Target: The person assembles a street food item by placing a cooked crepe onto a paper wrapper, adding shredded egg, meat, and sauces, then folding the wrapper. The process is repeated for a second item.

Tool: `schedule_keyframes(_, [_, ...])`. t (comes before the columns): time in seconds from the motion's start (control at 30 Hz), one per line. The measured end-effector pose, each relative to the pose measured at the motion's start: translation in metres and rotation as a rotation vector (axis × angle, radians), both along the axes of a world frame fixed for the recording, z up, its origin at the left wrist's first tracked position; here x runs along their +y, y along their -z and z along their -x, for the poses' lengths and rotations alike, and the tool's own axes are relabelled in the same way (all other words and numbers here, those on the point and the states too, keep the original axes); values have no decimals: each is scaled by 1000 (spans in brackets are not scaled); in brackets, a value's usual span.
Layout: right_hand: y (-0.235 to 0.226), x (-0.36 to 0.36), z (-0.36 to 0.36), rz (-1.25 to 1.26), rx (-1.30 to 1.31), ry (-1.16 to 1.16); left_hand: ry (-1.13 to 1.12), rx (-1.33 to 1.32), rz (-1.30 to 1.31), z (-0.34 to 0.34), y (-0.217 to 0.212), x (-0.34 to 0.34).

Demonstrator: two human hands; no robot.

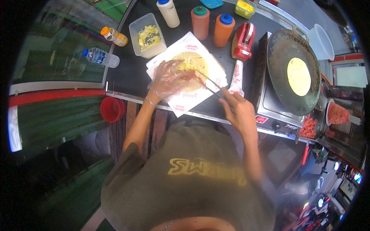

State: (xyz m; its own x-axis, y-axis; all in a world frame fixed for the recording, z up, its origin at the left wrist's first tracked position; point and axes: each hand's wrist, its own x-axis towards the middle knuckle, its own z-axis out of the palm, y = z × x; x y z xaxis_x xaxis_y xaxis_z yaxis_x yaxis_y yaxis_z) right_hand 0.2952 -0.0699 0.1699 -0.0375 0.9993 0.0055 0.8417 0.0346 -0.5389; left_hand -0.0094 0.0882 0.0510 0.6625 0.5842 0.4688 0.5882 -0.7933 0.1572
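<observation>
A round flatbread (pixel 202 63) lies on a stack of printed paper wrappers (pixel 184 106). Shredded pale-green vegetable (pixel 185 66) and reddish-brown filling (pixel 195 77) sit on the bread. My left hand (pixel 166 79), in a clear plastic glove, rests over the bread's left side; its fingers stretch across the filling and seem to hold nothing. In my right hand (pixel 242 112) are thin metal tongs (pixel 214 84), gripped near their back end. Their tips reach the reddish filling from the right. My left hand hides part of the bread and filling.
A tub of chopped vegetable (pixel 135 32), a white squeeze bottle (pixel 169 13), a red one (pixel 200 23) and an orange one (pixel 223 30) stand behind. Right are a red tape dispenser (pixel 243 41), a wrapped paper roll (pixel 237 77) and a griddle (pixel 279 77) bearing another flatbread (pixel 299 77).
</observation>
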Motion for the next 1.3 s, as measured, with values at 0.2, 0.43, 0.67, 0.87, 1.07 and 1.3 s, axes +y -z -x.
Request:
schedule_keyframes(0.2, [5, -25, -15, 91, 68, 34, 26, -108, 86, 7, 6, 4])
schedule_keyframes(0.43, [19, -19, -4, 20, 122, 46, -16, -91, 131, 14, -2, -5])
schedule_keyframes(0.67, [21, -9, 16, -3, 92, 84, -205, -222, 200, 38, 8, -10])
schedule_keyframes(0.87, [-2, -68, -58, -352, 101, 424, -220, -146, 183, 64, 18, -15])
schedule_keyframes(1.07, [-56, -167, -273, -381, -284, 1192, -245, -273, 63, 45, 4, -12])
schedule_keyframes(1.3, [43, -179, -404, -116, -125, 831, -231, -640, 109, -63, -33, 40])
